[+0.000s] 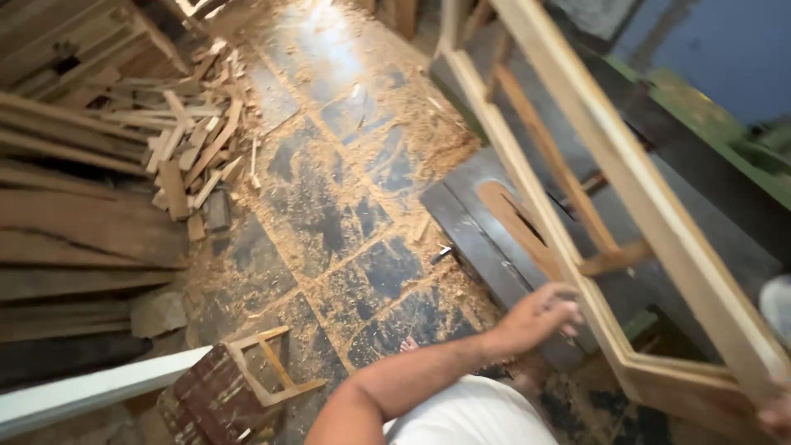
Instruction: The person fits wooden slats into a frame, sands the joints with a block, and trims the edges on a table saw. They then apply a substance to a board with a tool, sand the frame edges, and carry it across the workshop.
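Above the sawdust-strewn floor (329,214), the wooden frame (651,206) slants, its long axis running up and away. The left hand (540,313) closes on its near rail; the right hand (774,416), barely visible, touches the lower corner, grip unclear.

Sawdust floor (346,206) open mid-scene, wood scrap pile (189,148) left, tilted wooden frame (626,189) blocking right
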